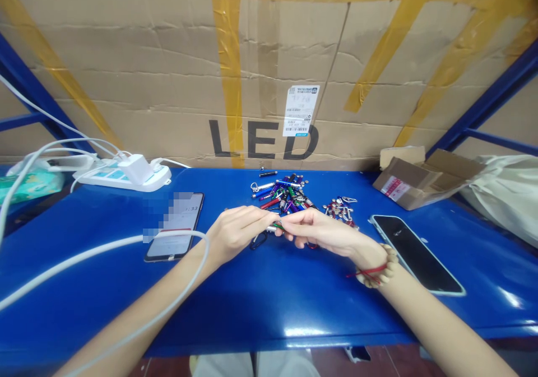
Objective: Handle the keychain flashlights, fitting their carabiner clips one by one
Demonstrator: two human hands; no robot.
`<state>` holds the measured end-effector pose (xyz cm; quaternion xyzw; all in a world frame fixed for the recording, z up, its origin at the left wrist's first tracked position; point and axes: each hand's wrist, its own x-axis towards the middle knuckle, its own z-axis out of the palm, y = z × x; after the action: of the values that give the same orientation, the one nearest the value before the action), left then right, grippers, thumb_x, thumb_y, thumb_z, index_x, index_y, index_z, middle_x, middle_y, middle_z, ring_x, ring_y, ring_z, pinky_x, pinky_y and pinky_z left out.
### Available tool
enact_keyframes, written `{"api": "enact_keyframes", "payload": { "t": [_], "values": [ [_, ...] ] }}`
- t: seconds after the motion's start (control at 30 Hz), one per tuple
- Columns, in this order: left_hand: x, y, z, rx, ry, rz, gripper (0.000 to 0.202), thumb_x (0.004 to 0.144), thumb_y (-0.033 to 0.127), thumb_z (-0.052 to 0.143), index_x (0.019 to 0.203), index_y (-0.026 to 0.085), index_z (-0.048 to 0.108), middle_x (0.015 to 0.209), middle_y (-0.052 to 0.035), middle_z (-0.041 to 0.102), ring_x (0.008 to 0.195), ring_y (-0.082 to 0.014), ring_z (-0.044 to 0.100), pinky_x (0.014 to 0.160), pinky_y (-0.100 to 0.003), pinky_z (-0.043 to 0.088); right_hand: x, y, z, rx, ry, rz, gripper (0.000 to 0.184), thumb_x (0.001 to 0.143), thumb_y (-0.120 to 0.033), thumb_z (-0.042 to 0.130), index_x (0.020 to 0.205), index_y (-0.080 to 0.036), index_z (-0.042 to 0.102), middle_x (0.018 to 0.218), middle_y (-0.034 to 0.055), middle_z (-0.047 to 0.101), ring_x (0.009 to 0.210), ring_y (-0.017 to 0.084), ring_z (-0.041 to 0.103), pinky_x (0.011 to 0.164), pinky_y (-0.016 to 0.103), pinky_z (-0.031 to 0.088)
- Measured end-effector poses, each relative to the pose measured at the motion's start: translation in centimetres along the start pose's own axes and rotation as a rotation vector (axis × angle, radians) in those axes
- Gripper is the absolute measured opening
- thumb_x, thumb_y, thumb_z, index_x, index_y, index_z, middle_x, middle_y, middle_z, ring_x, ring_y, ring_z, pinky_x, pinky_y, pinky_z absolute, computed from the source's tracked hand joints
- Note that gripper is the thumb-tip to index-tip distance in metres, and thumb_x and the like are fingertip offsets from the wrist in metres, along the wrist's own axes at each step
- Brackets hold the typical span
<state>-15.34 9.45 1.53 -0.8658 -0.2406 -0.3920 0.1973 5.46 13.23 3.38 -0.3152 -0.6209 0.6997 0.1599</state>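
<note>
A tape-crossed cardboard wall, printed "LED", is forming the backdrop. In front of it, a glossy blue table is serving as the work surface. At the right edge, a pale bag is slumping beside a small carton whose flaps are standing up. At the far left, a white power strip is carrying plugs, presumably set back to keep the working area free, though a white cable is looping across the left arm. Two phones are lying flat: a lit phone near the left forearm and a dark phone beside the right wrist.

The left hand is reaching inward, its fingers lying together and their tips closing on a small item. The right hand is meeting it, thumb and forefinger pinching the same item; this opposed grip is probably steadying something too small for a whole palm. Just beyond, a heap of coloured tubes is lying within easy reach, with a cluster of small metal parts kept to its right, seemingly for sorting. A black clip is showing below the left fingertips; its attachment cannot be determined. The silver-and-green piece is sitting between both hands' fingertips, partly hidden.
</note>
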Motion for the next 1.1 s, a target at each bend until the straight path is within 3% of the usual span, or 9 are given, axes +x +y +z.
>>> {"api": "enact_keyframes", "payload": {
  "t": [0.33, 0.47, 0.6, 0.73, 0.93, 1.1],
  "values": [
    [0.2, 0.0, -0.2, 0.018, 0.013, 0.075, 0.018, 0.089, 0.01, 0.044, 0.102, 0.012, 0.056, 0.084, -0.0096, 0.071, 0.077, -0.0148, 0.067, 0.069, -0.024, 0.053, 0.1, 0.4, -0.2, 0.068, -0.072, -0.018, 0.025, 0.077, -0.037, 0.066, 0.089, -0.015, 0.07, 0.075, -0.0017, 0.053, 0.06, 0.004, 0.045, 0.05, 0.015, 0.037],
    [0.0, -0.2, 0.1, 0.035, -0.004, 0.07, 0.02, 0.091, 0.012, 0.041, 0.105, 0.013, 0.055, 0.084, -0.0085, 0.071, 0.076, -0.0139, 0.067, 0.066, -0.024, 0.053, 0.3, 0.6, 0.1, -0.09, 0.03, -0.103, 0.028, 0.077, -0.04, 0.065, 0.086, -0.014, 0.07, 0.064, -0.0041, 0.049, 0.052, 0.004, 0.047, 0.048, 0.018, 0.039],
    [-0.2, -0.3, 0.4, 0.042, -0.027, 0.043, 0.021, 0.091, 0.013, 0.039, 0.104, 0.012, 0.056, 0.08, -0.0087, 0.07, 0.073, -0.0142, 0.066, 0.062, -0.024, 0.052, 0.7, 1.1, 0.3, -0.318, 0.152, -0.183, 0.037, 0.081, -0.046, 0.057, 0.099, -0.015, 0.069, 0.06, -0.0031, 0.054, 0.049, 0.007, 0.054, 0.05, 0.021, 0.043],
    [-0.4, -0.2, 0.7, 0.051, -0.039, 0.033, 0.022, 0.091, 0.012, 0.038, 0.105, 0.012, 0.056, 0.078, -0.0087, 0.069, 0.072, -0.0146, 0.064, 0.06, -0.024, 0.051, 1.1, 1.7, 0.5, -0.387, 0.197, -0.255, 0.041, 0.083, -0.048, 0.052, 0.099, -0.016, 0.07, 0.068, 0.0001, 0.061, 0.052, 0.01, 0.058, 0.054, 0.024, 0.049],
    [-0.4, -0.2, 0.8, 0.063, -0.038, 0.025, 0.022, 0.09, 0.011, 0.039, 0.105, 0.013, 0.056, 0.082, -0.0081, 0.07, 0.074, -0.0145, 0.065, 0.062, -0.024, 0.051, 1.3, 2.2, 1.1, -0.452, 0.292, -0.339, 0.036, 0.085, -0.043, 0.049, 0.101, -0.018, 0.071, 0.102, 0.0071, 0.067, 0.067, 0.015, 0.064, 0.056, 0.026, 0.054],
    [-0.3, -0.2, 0.8, 0.022, -0.072, -0.031, 0.023, 0.089, 0.008, 0.04, 0.102, 0.013, 0.058, 0.086, -0.0083, 0.07, 0.074, -0.0137, 0.065, 0.066, -0.024, 0.052, 1.2, 2.0, 1.1, -0.589, 0.335, -0.381, 0.032, 0.088, -0.035, 0.047, 0.1, -0.019, 0.071, 0.095, 0.0082, 0.068, 0.065, 0.016, 0.063, 0.058, 0.028, 0.053]
  ]
}}
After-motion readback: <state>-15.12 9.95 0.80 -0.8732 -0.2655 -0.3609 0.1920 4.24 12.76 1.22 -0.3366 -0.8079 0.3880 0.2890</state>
